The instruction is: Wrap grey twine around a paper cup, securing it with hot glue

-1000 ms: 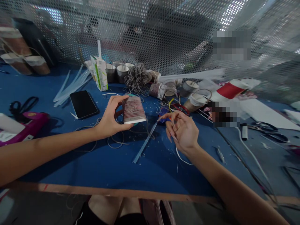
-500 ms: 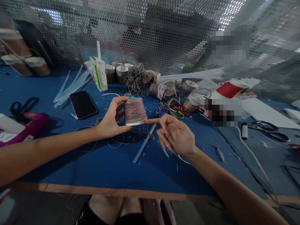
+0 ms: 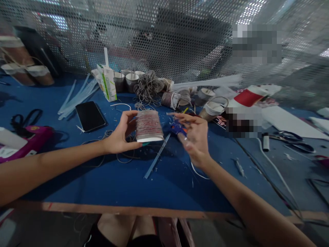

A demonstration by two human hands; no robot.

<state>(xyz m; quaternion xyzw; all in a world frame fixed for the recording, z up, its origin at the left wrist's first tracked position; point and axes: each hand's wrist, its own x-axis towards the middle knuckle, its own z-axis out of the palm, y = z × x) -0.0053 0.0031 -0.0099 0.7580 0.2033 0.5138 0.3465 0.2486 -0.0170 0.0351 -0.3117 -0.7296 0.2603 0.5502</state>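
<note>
Inside the worktop's (image 3: 102, 187) front edge, the left hand (image 3: 117, 139) pinches a cord-wound cup (image 3: 149, 125), apparently steadying it; the right hand's (image 3: 197, 133) fingers spread near a blue tool (image 3: 177, 127); next likely calls for steady holding.

the wound cord (image 3: 149, 125) looks rough and matt, the phone (image 3: 90, 116) smooth and glossy.

dim | glare through perforated mesh (image 3: 164, 44) | right hand (image 3: 196, 139) blurred | edges stretched

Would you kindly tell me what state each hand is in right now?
Left hand: closed, holding the cord-wrapped cup.
Right hand: open, fingers parted, at the blue glue gun; contact cannot be told.
</note>
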